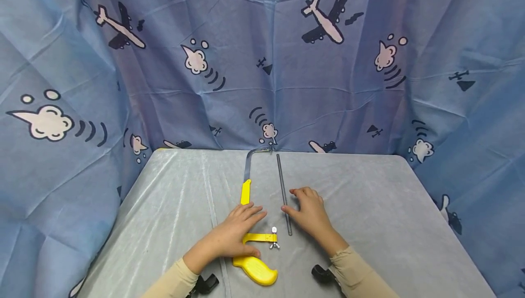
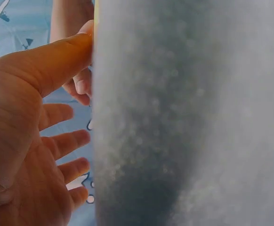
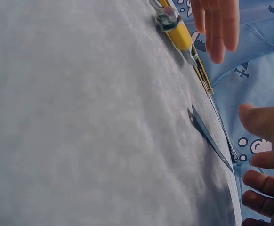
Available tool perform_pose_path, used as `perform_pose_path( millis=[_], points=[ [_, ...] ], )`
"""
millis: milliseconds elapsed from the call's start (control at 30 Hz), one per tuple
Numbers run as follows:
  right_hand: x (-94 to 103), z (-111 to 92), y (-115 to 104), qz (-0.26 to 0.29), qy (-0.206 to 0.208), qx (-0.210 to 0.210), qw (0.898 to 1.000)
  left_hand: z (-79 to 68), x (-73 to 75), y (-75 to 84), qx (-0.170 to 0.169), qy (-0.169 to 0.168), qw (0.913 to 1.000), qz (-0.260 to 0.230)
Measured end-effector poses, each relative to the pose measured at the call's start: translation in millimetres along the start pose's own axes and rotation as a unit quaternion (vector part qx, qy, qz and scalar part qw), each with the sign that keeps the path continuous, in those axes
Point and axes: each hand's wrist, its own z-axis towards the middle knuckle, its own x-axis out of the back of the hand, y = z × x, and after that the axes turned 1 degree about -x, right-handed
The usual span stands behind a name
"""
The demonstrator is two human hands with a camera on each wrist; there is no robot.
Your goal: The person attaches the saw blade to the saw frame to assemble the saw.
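A hacksaw frame with a yellow handle and a grey bow lies lengthwise on the table. Just right of it lies a thin dark saw blade, separate from the frame. My left hand spreads its fingers over the middle of the frame, hiding part of it, with the thumb near the handle. Beside the blade, my right hand holds its fingers apart, the thumb tip overlapping the blade in the head view. In the right wrist view the blade lies on the cloth, apart from the right fingers.
A grey cloth covers the table, with creases on its left side. A wing nut sits at the frame's near arm. Behind the far edge hangs a blue curtain with airplane prints. Black wrist-camera parts show by both sleeves.
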Motion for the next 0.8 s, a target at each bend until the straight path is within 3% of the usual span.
perform_pose_path(
  millis=[267, 567, 800],
  points=[
    [-3.0, 1.2, -2.8, -0.012, -0.015, -0.026, 0.999, -1.7, -0.3, 0.8, 0.01, -0.013, 0.9994, -0.031],
    [-6.1, 0.4, -2.7, -0.038, -0.031, -0.038, 0.998, -1.6, -1.9, 0.3, -0.001, -0.013, 0.9996, -0.026],
    [-7.0, 1.6, -5.5, -0.068, -0.029, -0.031, 0.997, 1.0, -0.6, -1.2, -0.039, -0.01, 0.999, -0.021]
  ],
)
